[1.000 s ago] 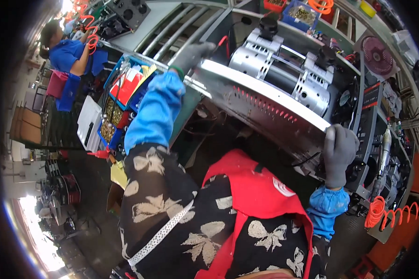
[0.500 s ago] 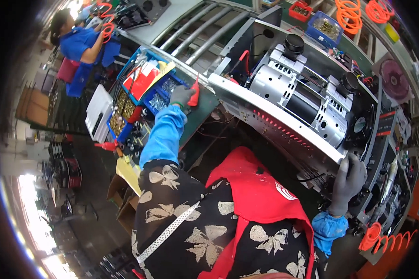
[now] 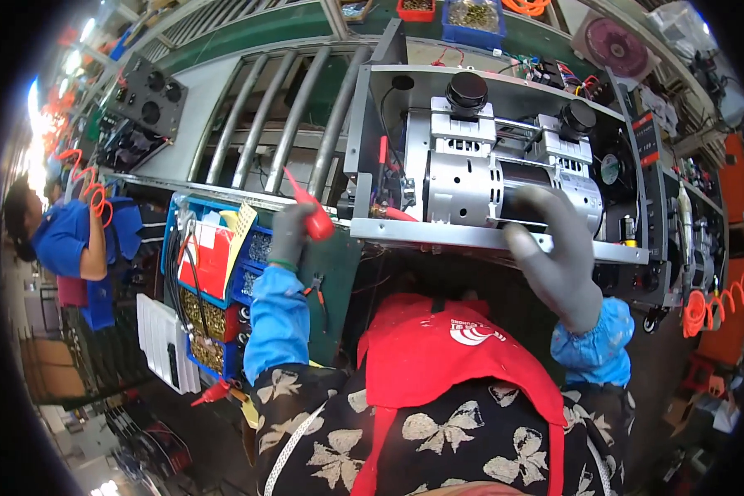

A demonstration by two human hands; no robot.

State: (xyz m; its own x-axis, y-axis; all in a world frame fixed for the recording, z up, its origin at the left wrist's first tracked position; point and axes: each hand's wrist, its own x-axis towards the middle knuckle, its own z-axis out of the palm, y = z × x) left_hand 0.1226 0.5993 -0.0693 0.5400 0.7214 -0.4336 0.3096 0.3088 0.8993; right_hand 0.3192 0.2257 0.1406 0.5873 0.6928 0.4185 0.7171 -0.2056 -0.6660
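Observation:
My left hand (image 3: 288, 235), in a grey glove, is closed around a red squeeze bottle (image 3: 316, 221) with a thin pointed nozzle tilted up and to the left. It is over the green bench, beside the bins of screws. My right hand (image 3: 560, 256), also gloved, hovers at the front edge of an open metal housing (image 3: 438, 232), its thumb and fingers apart and nothing seen in it. Whether it touches the edge I cannot tell. Inside the housing lies a silver twin-head compressor (image 3: 465, 183) with two black round caps, partly covered by my right hand.
Left of the housing runs a roller conveyor (image 3: 293, 124). Blue bins of brass and silver screws (image 3: 204, 351) stand on the left, with orange-handled cutters (image 3: 319, 295) nearby. A person in blue (image 3: 66, 236) is at far left. An orange coiled hose (image 3: 719, 307) hangs on the right.
My view has turned. My right hand has left the housing's right front corner and moved left along the front edge, its fingers spreading. My left hand still holds the bottle, now nearer the conveyor.

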